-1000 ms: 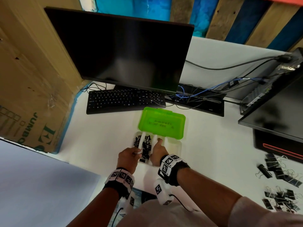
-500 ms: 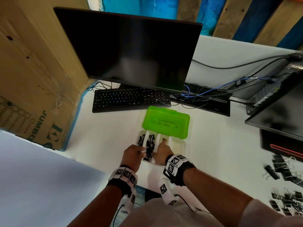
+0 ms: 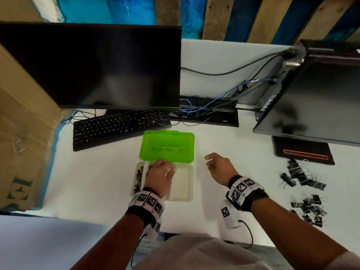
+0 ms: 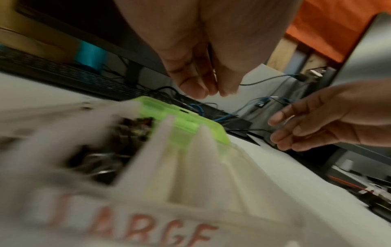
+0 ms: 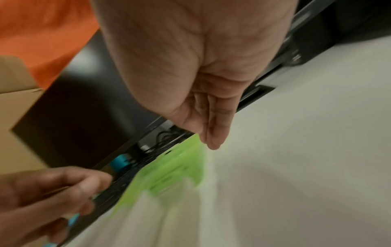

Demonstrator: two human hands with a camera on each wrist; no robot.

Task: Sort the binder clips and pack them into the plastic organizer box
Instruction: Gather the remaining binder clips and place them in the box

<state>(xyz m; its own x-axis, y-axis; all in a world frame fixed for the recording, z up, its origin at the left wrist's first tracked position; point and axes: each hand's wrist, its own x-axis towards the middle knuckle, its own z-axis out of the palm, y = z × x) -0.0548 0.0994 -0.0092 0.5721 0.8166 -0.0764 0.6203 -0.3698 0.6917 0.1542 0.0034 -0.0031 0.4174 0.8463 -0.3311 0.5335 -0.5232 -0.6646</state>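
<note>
Box [image 3: 181, 187] sits open mid-desk, clips [image 3: 138, 177] only in its left slots, my left hand [image 3: 160, 177] loosely curled, empty, over it, right hand [image 3: 219, 168] open beside it; risk: left wrist knocks the box while reaching for loose clips [image 3: 305, 176].

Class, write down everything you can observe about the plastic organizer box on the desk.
The plastic organizer box lies open on the white desk in front of the keyboard. Its translucent green lid is folded back flat. The whitish tray is split by upright dividers; the leftmost compartments hold black binder clips, the right ones look empty. Red lettering, seemingly "LARGE", marks its near wall. The left hand hovers over it; contact is unclear.
</note>
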